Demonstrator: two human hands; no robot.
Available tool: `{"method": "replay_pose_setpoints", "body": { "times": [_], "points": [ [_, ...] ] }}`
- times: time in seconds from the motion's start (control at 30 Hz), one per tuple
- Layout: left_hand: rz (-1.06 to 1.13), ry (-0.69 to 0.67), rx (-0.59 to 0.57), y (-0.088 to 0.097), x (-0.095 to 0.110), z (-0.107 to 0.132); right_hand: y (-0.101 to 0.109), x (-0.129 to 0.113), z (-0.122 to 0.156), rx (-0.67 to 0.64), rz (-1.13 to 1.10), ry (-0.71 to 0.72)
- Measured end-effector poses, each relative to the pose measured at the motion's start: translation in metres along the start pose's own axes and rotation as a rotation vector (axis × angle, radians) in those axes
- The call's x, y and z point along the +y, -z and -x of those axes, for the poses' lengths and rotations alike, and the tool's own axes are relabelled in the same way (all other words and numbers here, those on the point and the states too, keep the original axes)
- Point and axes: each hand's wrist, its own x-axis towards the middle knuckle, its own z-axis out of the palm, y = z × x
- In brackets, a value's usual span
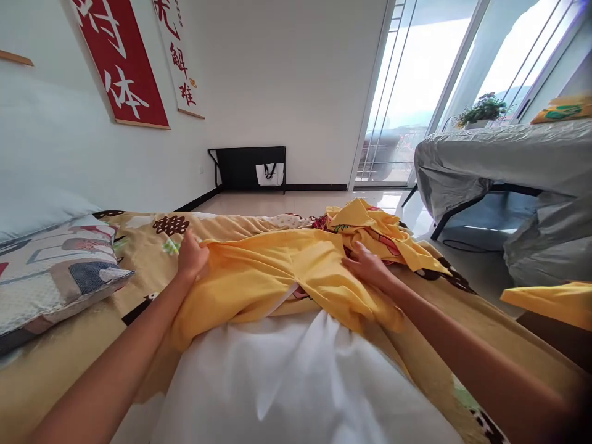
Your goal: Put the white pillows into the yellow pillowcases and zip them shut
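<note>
Yellow pants [259, 262] lie spread across the patterned bed cover, with the waist edge away from me and the legs toward me. My left hand [192, 254] is closed on the left end of the waist edge. At the right end, my right hand [367, 265] grips the cloth, its thumb on top and its other fingers partly hidden. Just beyond that hand sits a crumpled heap of yellow printed clothing [370, 222]. White cloth [296, 376] covers the area nearest me, below the pants.
A patterned pillow [69, 265] rests at the left on the bed cover [148, 237]. To the right stands a table under a grey cover [485, 154], with a plant [485, 110] on it. More yellow cloth [555, 302] shows at the right edge. A white bag [269, 174] is by the far wall.
</note>
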Motion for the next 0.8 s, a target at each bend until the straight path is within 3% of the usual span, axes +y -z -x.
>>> {"method": "replay_pose_setpoints", "body": {
  "times": [0.03, 0.1, 0.13, 0.2, 0.27, 0.33, 0.4, 0.53, 0.6, 0.67, 0.73, 0.8],
  "points": [
    [-0.032, -0.136, -0.006, 0.001, 0.014, 0.007, 0.006, -0.013, 0.003, 0.072, 0.043, 0.038],
    [-0.108, -0.469, -0.07, -0.003, 0.047, 0.027, 0.013, -0.049, 0.011, 0.136, 0.05, 0.278],
    [-0.142, -0.616, -0.114, -0.009, 0.063, 0.038, 0.012, -0.067, 0.014, 0.084, 0.021, 0.431],
    [-0.159, -0.82, -0.356, -0.024, 0.083, 0.058, 0.002, -0.095, 0.018, -0.135, 0.009, 0.682],
    [-0.203, -0.826, -0.633, -0.04, 0.08, 0.068, -0.016, -0.102, 0.018, -0.299, 0.116, 0.733],
    [-0.309, -0.649, -0.71, -0.045, 0.055, 0.065, -0.03, -0.083, 0.015, -0.274, 0.261, 0.566],
    [-0.374, -0.465, -0.63, -0.033, 0.016, 0.053, -0.034, -0.044, 0.015, -0.223, 0.339, 0.362],
    [-0.442, -0.28, -0.515, 0.038, -0.068, 0.041, -0.007, 0.054, 0.039, -0.185, 0.436, 0.19],
    [-0.356, -0.276, -0.449, 0.079, -0.105, 0.058, 0.009, 0.093, 0.066, -0.069, 0.5, 0.231],
    [-0.195, -0.28, -0.427, 0.111, -0.139, 0.093, 0.021, 0.118, 0.103, 0.072, 0.512, 0.37],
    [-0.051, -0.185, -0.501, 0.129, -0.165, 0.138, 0.029, 0.124, 0.147, 0.136, 0.507, 0.535],
    [0.097, -0.086, -0.615, 0.134, -0.181, 0.184, 0.033, 0.115, 0.191, 0.092, 0.509, 0.71]
  ]
}}
